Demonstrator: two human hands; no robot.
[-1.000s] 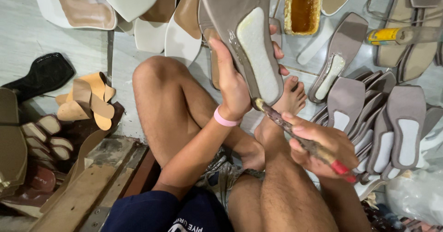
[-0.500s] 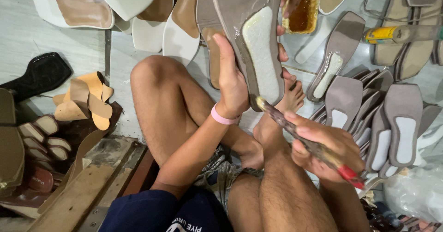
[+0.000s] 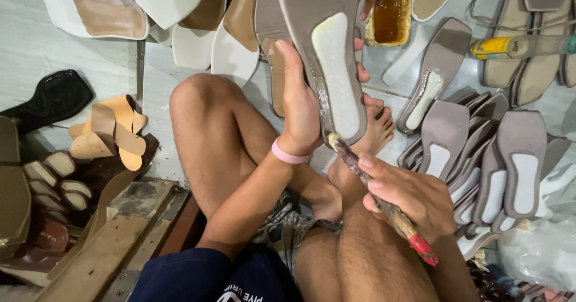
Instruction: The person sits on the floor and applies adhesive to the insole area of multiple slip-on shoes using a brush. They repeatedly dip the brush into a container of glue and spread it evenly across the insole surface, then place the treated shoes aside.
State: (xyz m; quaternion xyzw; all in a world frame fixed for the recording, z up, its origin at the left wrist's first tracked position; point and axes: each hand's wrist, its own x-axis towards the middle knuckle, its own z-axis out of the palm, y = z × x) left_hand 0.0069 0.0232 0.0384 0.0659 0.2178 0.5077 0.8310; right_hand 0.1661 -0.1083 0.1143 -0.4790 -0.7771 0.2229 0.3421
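At frame centre, the left hand (image 3: 300, 107) has raised the grey sole (image 3: 327, 56) higher while the right hand (image 3: 414, 197), gripping the glue brush (image 3: 381, 200), keeps its tip at the sole's lower edge.

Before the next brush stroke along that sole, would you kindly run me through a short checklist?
1. Left hand holds the grey sole firmly by its edge: ok.
2. Right hand has a grip on the brush mid-handle: ok.
3. Brush tip touches the sole's lower end: ok.
4. Glue tin within reach, amber glue inside: ok.
5. Enough glue on the bristles: cannot tell.
6. Sole's white pad faces the person: ok.
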